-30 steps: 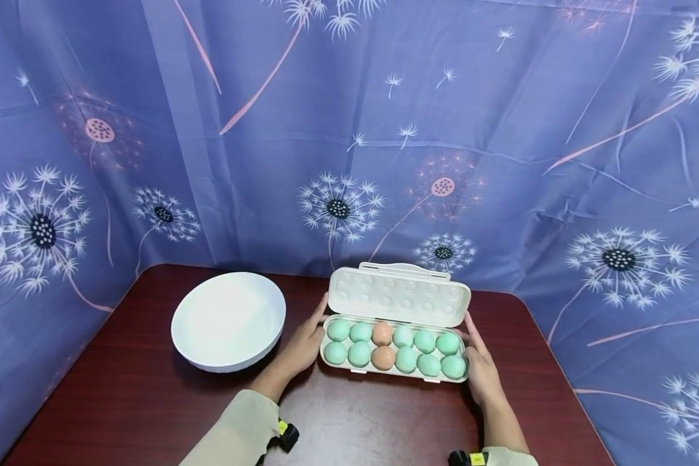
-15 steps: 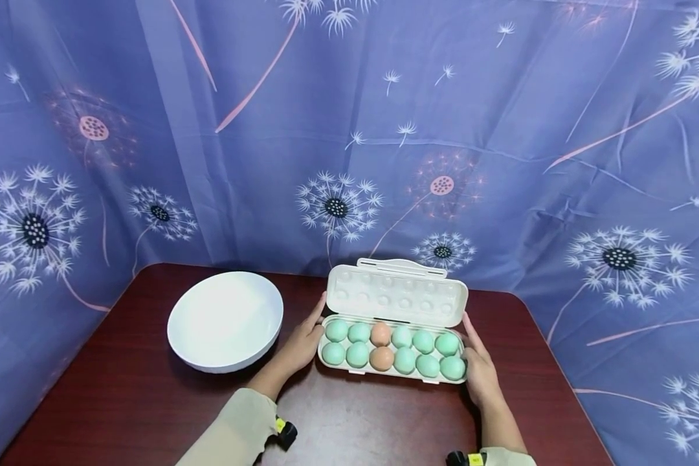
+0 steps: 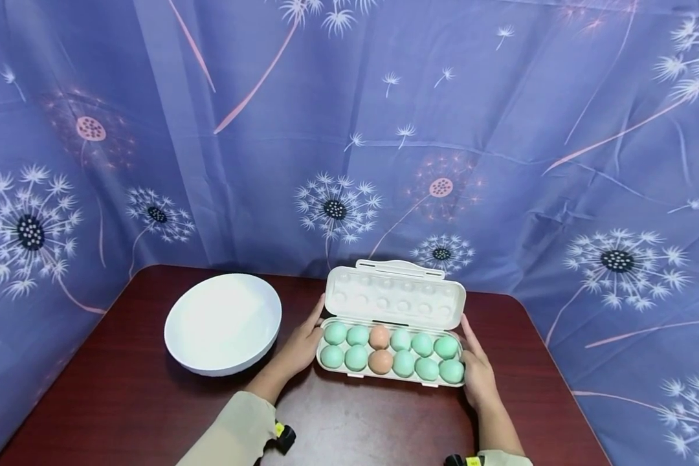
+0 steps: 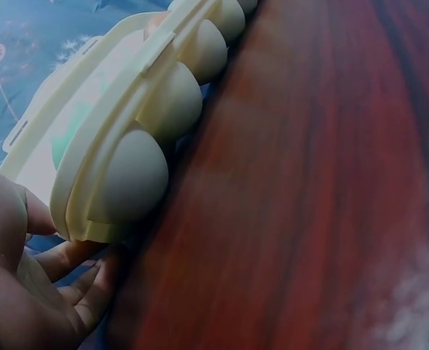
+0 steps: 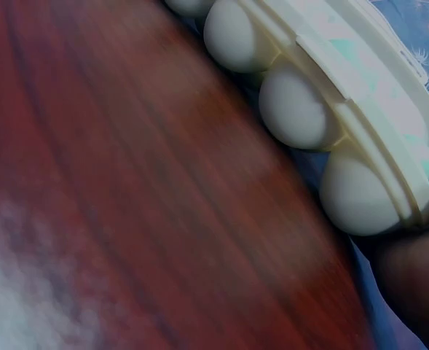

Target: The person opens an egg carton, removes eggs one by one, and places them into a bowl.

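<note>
An off-white plastic egg carton (image 3: 396, 299) lies on the table with its lid raised toward the back. Two rows of eggs fill its base: several mint-green eggs (image 3: 404, 364) and two orange-brown eggs (image 3: 380, 362), one behind the other. At the carton's left end my left hand (image 3: 299, 346) grips it, thumb at the side and fingers reaching underneath in the left wrist view. My right hand (image 3: 481, 377) holds the opposite end. Rounded egg cups (image 5: 294, 102) show along the carton's front in the right wrist view, where most of that hand is out of frame.
To the left of the carton stands a wide white bowl (image 3: 222, 323). The dark red wooden table (image 3: 367, 421) extends in front of both. Behind and at the sides hangs a blue curtain (image 3: 268, 162) with a dandelion pattern.
The head view has shifted slightly, so the bowl and carton appear a little farther left. Both hands keep their hold on the carton ends.
</note>
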`<state>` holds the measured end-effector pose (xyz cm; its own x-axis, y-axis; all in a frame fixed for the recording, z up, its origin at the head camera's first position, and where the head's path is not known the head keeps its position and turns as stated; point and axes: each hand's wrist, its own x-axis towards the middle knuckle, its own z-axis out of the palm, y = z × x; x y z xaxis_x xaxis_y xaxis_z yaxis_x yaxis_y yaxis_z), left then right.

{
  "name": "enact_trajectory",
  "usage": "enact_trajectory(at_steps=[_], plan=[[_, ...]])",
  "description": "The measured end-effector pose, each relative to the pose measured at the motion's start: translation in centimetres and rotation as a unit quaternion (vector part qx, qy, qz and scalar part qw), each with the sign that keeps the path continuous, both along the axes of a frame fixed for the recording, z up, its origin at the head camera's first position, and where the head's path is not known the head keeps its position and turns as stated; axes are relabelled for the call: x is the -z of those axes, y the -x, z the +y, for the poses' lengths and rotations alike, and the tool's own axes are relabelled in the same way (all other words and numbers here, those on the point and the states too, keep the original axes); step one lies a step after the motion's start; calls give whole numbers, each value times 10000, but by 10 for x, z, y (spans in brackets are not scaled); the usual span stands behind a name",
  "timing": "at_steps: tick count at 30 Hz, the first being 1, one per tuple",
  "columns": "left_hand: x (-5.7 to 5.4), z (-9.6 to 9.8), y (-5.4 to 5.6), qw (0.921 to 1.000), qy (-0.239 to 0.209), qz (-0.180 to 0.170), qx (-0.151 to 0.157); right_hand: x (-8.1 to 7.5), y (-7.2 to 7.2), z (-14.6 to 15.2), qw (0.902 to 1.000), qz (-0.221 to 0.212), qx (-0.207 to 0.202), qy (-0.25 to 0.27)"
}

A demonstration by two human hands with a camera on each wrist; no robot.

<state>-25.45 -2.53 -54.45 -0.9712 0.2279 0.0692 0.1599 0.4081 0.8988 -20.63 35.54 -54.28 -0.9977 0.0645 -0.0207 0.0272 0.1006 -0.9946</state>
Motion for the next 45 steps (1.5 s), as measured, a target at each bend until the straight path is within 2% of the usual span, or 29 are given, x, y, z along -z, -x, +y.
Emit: enact_trajectory(at_steps=[5,12,17,20,22,27,32,36,45], plan=[[0,0,-1,9999,133,73,-57,1,1,0,9995,39,-83,313],[-4,1,-1,9996,194,214,-77,1,3,1,9992,71,-8,393],[-8,4,-2,9984,360,367,-229,-1,2,0,9993,22,-17,380],[-14,7,-5,9965,472,579,-373,0,3,0,9993,7,10,368],[-18,9,-7,9933,619,836,-508,1,4,1,9993,7,32,359],[-28,13,-12,9788,1030,1611,-733,3,5,3,9994,-24,102,330],[-29,16,-17,9641,1435,2146,-616,2,4,3,9993,-95,121,326],[-27,19,-20,9585,1525,2346,-542,2,3,2,9993,-243,181,205],[-20,24,-22,9636,1518,2139,-513,3,2,1,9995,-248,215,22]])
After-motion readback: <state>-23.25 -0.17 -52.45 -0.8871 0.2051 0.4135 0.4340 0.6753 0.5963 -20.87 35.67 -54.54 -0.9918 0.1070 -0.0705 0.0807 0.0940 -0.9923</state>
